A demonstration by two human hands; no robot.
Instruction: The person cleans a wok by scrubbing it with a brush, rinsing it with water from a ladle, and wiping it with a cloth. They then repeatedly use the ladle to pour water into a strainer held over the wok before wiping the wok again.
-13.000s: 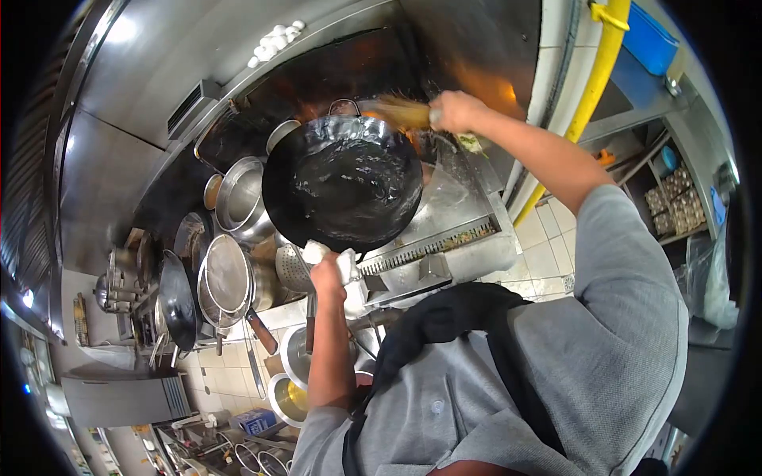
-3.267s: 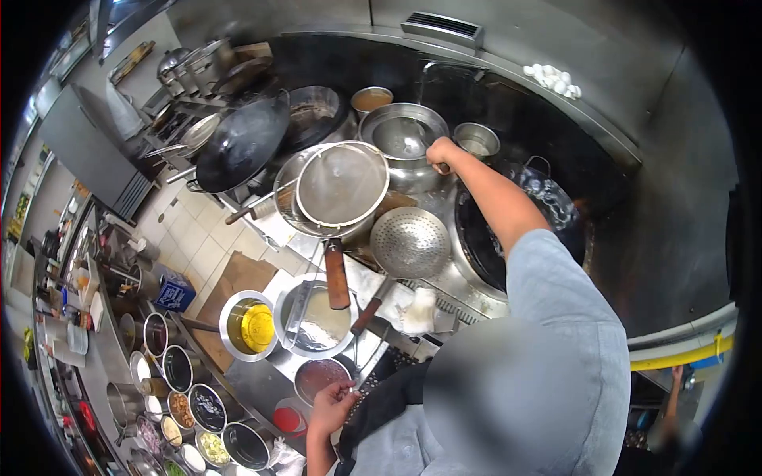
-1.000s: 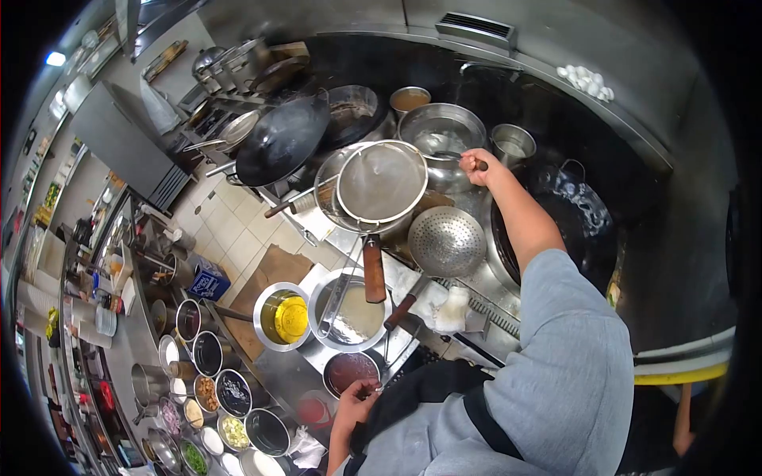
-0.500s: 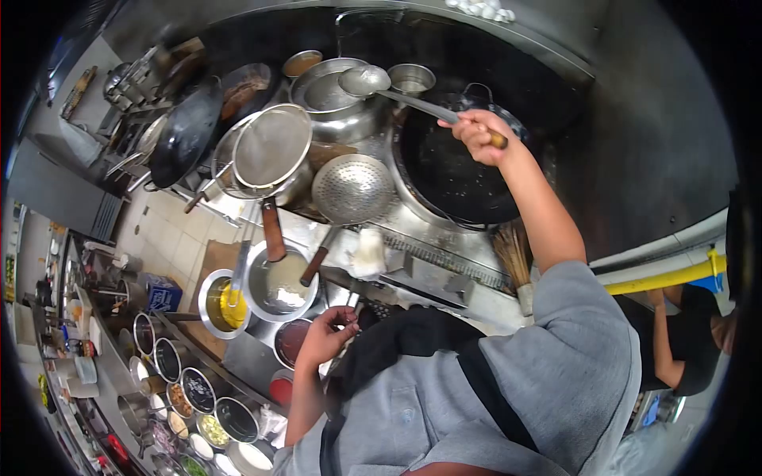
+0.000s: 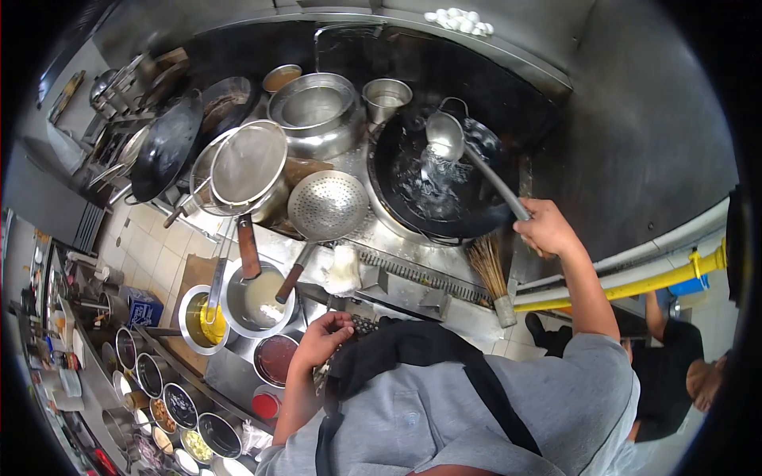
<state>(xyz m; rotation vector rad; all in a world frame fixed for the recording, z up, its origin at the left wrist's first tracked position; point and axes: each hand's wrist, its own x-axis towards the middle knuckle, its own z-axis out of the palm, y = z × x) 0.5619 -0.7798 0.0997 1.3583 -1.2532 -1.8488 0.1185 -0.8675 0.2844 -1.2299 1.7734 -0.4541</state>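
Note:
My right hand point(image 5: 546, 228) grips the long handle of a steel ladle point(image 5: 446, 135). The ladle's bowl hangs tilted over the black wok point(image 5: 413, 202), and water streams from it into the wok. My left hand point(image 5: 324, 337) rests near my waist at the counter's front edge, fingers curled, close to a bowl of red sauce point(image 5: 275, 358); I cannot see anything in it. A large steel pot point(image 5: 313, 111) stands behind the wok to the left.
A perforated skimmer point(image 5: 328, 206) and a mesh strainer point(image 5: 246, 163) lie left of the wok. A bamboo brush point(image 5: 490, 274) stands by the stove edge. Several bowls of sauces and seasonings point(image 5: 178, 401) line the lower left. Another person point(image 5: 675, 373) stands at right. A second wok point(image 5: 164, 147) sits far left.
My right hand swung the ladle from over the steel pot to above the wok and tipped it, so water now pours in. My left hand stayed at my waist.

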